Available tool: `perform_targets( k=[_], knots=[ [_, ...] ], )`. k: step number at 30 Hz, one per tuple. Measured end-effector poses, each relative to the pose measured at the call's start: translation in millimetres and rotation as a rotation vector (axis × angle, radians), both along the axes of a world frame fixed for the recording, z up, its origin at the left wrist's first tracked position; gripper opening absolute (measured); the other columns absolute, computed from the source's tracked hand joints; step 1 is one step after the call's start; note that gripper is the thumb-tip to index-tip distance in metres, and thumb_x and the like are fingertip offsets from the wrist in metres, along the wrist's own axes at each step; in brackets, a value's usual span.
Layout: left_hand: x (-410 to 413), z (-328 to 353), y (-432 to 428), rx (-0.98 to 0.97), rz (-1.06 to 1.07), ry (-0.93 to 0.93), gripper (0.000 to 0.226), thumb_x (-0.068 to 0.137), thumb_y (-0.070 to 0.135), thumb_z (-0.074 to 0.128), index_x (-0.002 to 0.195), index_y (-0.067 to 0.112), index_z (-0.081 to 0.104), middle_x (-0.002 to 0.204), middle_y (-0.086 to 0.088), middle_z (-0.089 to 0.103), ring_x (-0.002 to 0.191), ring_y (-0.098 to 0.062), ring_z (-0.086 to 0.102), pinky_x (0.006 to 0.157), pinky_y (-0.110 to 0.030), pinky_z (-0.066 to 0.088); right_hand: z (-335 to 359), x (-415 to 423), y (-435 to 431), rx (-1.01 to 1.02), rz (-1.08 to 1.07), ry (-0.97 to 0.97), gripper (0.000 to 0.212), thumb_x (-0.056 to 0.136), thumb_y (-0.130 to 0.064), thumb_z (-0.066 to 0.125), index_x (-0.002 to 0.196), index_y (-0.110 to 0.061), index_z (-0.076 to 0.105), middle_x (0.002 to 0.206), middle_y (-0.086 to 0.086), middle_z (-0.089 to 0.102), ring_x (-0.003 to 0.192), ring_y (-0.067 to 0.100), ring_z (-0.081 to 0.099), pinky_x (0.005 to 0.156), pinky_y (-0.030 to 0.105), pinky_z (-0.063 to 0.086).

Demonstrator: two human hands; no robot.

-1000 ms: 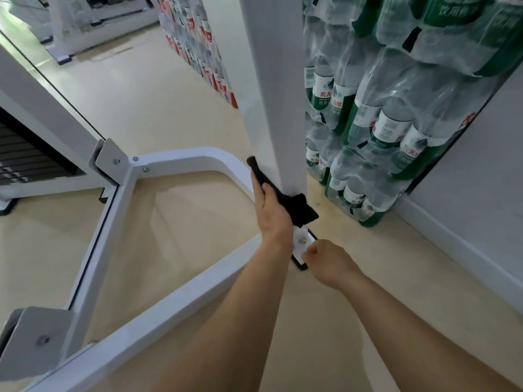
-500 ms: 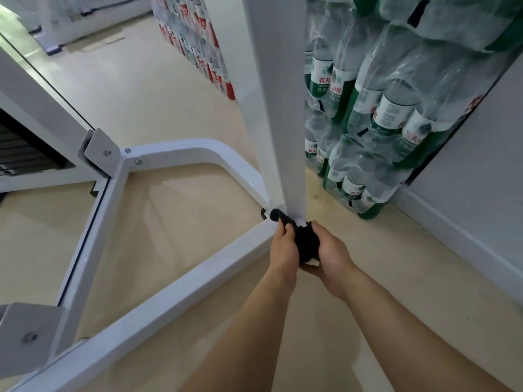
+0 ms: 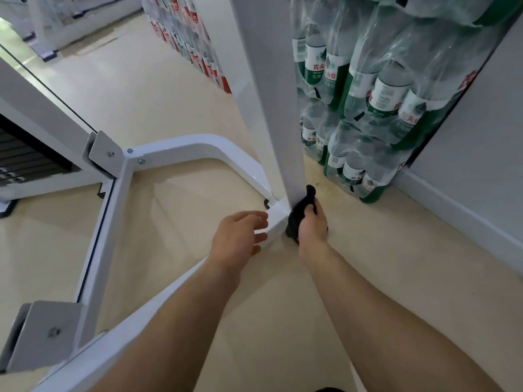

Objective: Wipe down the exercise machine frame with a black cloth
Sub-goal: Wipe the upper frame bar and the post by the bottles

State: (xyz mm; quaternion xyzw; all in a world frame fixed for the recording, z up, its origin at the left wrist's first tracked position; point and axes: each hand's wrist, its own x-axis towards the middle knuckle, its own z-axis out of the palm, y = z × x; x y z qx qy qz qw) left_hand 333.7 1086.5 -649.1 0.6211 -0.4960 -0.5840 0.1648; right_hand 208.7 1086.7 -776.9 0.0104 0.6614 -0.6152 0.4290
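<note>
A white exercise machine frame (image 3: 184, 149) lies across the floor, and its tall upright post (image 3: 268, 89) rises at centre. My right hand (image 3: 312, 226) grips a bunched black cloth (image 3: 301, 206) against the right side of the post's foot, where it joins the base. Part of the cloth is hidden behind my fingers. My left hand (image 3: 239, 236) is open with fingers spread, held just left of the base joint and close to the low frame bar.
Shrink-wrapped packs of green-labelled water bottles (image 3: 368, 94) are stacked right behind the post against a grey wall (image 3: 481, 142). More red-labelled packs (image 3: 195, 52) line the far wall. A weight stack (image 3: 25, 159) sits at the left. Grey bracket plates (image 3: 48, 332) stick out from the frame.
The cloth passed from my left hand to my right hand. It went down the post to its foot and round to the right side. My left hand let go and opened.
</note>
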Motion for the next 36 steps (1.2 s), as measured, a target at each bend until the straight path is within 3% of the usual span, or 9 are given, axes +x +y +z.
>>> perform_targets(
  k=[8,12,15,17,20,22,25,31,36],
  knots=[
    [7.7,-2.1,-10.1,-0.011,0.089,0.107,0.022,0.097,0.018,0.053,0.097,0.020,0.075,0.095,0.003,0.077,0.089,-0.019,0.074,0.080,-0.033,0.058,28.6,27.0,-29.2,-0.095,-0.192,-0.024,0.048,0.108,-0.021,0.028,0.150,-0.042,0.035,0.140,0.001,0.053,0.115,0.024,0.055,0.104,0.042,0.047],
    [16.6,7.3,-19.7,0.001,0.141,0.168,0.022,0.095,0.015,0.053,0.099,0.014,0.075,0.094,-0.001,0.077,0.088,-0.019,0.074,0.082,-0.037,0.059,112.8,45.6,-27.7,-0.166,-0.134,0.321,0.052,0.107,-0.024,0.028,0.157,-0.036,0.020,0.158,-0.001,0.037,0.138,0.022,0.042,0.101,0.029,0.035],
    [17.1,19.5,-32.1,-0.070,0.145,0.242,0.039,0.090,0.001,0.050,0.059,0.014,0.071,0.054,0.002,0.064,0.048,-0.011,0.062,0.047,-0.023,0.050,182.1,64.0,-25.9,-0.293,-0.076,0.634,0.057,0.108,-0.027,0.030,0.160,-0.024,0.007,0.167,0.001,0.009,0.152,0.016,0.013,0.112,0.008,0.016],
    [19.0,22.8,-37.3,-0.092,0.170,0.245,0.041,0.091,-0.002,0.050,0.054,0.013,0.060,0.043,0.004,0.053,0.035,-0.008,0.051,0.037,-0.017,0.041,220.7,70.3,-23.6,-0.334,-0.042,0.782,0.059,0.108,-0.026,0.031,0.160,-0.020,0.004,0.168,0.001,-0.001,0.153,0.014,0.002,0.111,0.003,0.009],
    [22.0,20.1,-39.1,-0.040,0.160,0.266,0.030,0.091,0.005,0.053,0.067,0.014,0.069,0.063,0.000,0.067,0.052,-0.012,0.065,0.055,-0.027,0.052,262.5,65.6,-19.5,-0.362,-0.018,0.967,0.060,0.107,-0.021,0.032,0.159,-0.012,0.004,0.168,0.006,-0.001,0.154,0.019,-0.003,0.123,0.028,0.013],
    [29.2,20.6,-36.1,0.002,0.119,0.251,0.021,0.091,0.012,0.053,0.089,0.011,0.074,0.087,-0.004,0.074,0.075,-0.017,0.072,0.073,-0.035,0.057,280.8,59.0,-16.8,-0.380,-0.017,1.072,0.059,0.107,-0.019,0.035,0.159,-0.009,0.007,0.167,0.009,0.002,0.154,0.022,-0.001,0.122,0.029,0.013],
    [43.4,28.8,-34.9,0.032,0.109,0.246,0.022,0.095,0.020,0.055,0.108,0.012,0.071,0.104,-0.005,0.076,0.093,-0.022,0.074,0.075,-0.033,0.055,290.7,50.2,-17.1,-0.412,-0.040,1.227,0.059,0.105,-0.020,0.037,0.158,-0.011,0.014,0.167,0.009,0.008,0.154,0.023,0.008,0.118,0.031,0.025],
    [14.2,87.3,-81.4,-0.284,0.037,0.418,0.028,0.100,0.027,0.053,0.126,0.030,0.063,0.118,0.009,0.071,0.114,-0.012,0.062,0.099,-0.036,0.046,220.7,35.3,-5.0,-0.240,0.103,1.095,0.058,0.107,-0.029,0.034,0.159,-0.020,0.011,0.167,-0.003,0.011,0.150,0.010,0.013,0.097,-0.008,0.000],
    [-36.3,102.6,-93.8,-0.259,-0.073,0.516,0.026,0.102,0.041,0.046,0.115,0.031,0.067,0.112,0.015,0.070,0.108,-0.007,0.062,0.103,-0.037,0.040,184.8,26.3,6.5,-0.199,0.186,1.022,0.058,0.105,-0.029,0.036,0.159,-0.022,0.015,0.164,-0.006,0.024,0.148,0.011,0.026,0.113,0.026,0.028]
  ],
)
